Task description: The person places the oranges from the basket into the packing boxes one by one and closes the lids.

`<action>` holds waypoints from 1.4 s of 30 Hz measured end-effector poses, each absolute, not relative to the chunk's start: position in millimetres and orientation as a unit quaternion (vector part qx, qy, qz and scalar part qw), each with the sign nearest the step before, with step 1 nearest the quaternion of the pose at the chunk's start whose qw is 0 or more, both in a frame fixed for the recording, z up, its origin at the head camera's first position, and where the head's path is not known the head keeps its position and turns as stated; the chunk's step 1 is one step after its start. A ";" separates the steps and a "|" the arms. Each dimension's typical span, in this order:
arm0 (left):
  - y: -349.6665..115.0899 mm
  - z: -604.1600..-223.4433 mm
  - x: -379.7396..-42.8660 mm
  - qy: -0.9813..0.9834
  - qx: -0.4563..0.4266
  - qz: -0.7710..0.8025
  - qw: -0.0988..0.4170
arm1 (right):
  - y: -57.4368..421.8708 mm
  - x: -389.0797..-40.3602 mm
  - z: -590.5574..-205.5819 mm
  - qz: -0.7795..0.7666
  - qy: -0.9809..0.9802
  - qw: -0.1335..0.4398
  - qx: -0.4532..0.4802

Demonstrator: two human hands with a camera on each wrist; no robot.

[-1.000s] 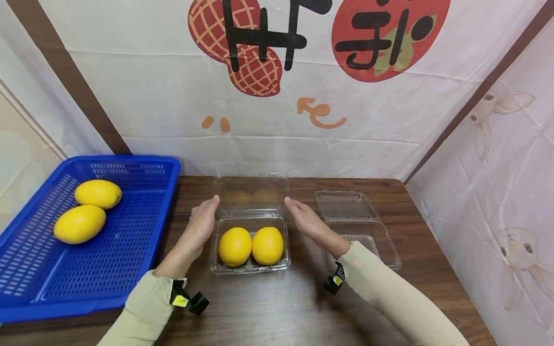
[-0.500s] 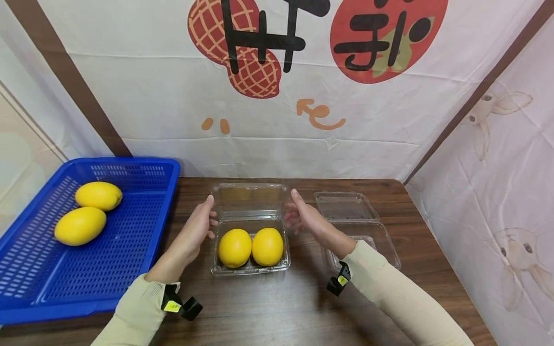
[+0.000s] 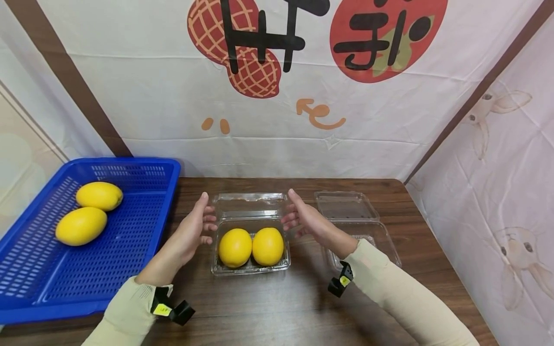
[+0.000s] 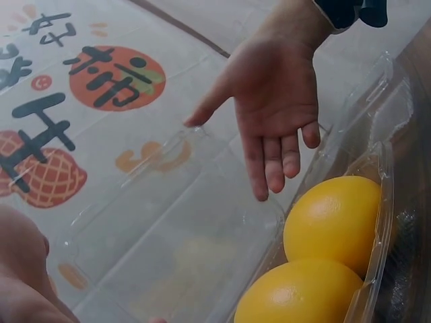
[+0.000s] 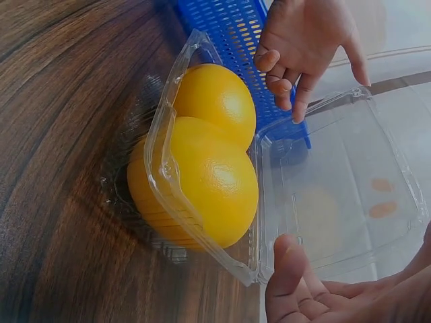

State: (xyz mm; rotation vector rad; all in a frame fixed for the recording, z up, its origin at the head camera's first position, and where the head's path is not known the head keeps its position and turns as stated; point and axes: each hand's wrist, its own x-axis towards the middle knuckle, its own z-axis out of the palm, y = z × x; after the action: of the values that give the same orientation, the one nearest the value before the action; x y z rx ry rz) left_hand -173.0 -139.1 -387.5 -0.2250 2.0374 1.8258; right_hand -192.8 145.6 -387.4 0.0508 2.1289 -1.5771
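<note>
Two yellow, lemon-like fruits (image 3: pixel 235 247) sit side by side in a clear plastic clamshell box (image 3: pixel 251 270) at the middle of the table. Its hinged lid (image 4: pixel 168 222) stands raised at the back. My left hand (image 3: pixel 189 234) is held off the box's left side, palm inward, with relaxed fingers. On the other side, my right hand (image 3: pixel 307 218) has its fingers extended close to the lid's right edge; whether they touch it, I cannot tell. Neither hand holds anything. In the right wrist view, the left thumb lies near a lid corner.
A blue perforated basket (image 3: pixel 166 211) stands at the left with two yellow fruits (image 3: pixel 81 226) in it. A second clear clamshell box (image 3: pixel 387 245) lies unfolded at the right, partly behind my right forearm. A printed cloth (image 3: pixel 164 96) hangs behind the wooden table (image 3: pixel 268 307).
My left hand has moved left and toward me, away from the lid. My right hand has spread its fingers into view. The lid's top edge appears lower, at a changed tilt.
</note>
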 end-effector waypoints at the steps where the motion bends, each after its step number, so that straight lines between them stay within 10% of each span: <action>1: -139.7 -387.7 -173.1 0.727 -0.082 0.652 0.199 | 145.5 -192.6 -387.2 -0.576 0.780 0.243 0.018; 42: -165.7 -385.8 -156.0 0.693 -0.027 0.648 0.314 | 155.3 -168.1 -379.7 -0.581 0.751 0.313 0.013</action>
State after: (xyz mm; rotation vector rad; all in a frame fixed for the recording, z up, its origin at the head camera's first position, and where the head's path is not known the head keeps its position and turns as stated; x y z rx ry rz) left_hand -156.0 -165.7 -385.8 -0.0708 1.8280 1.7078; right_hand -168.1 155.3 -379.7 0.0354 1.9815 -1.5335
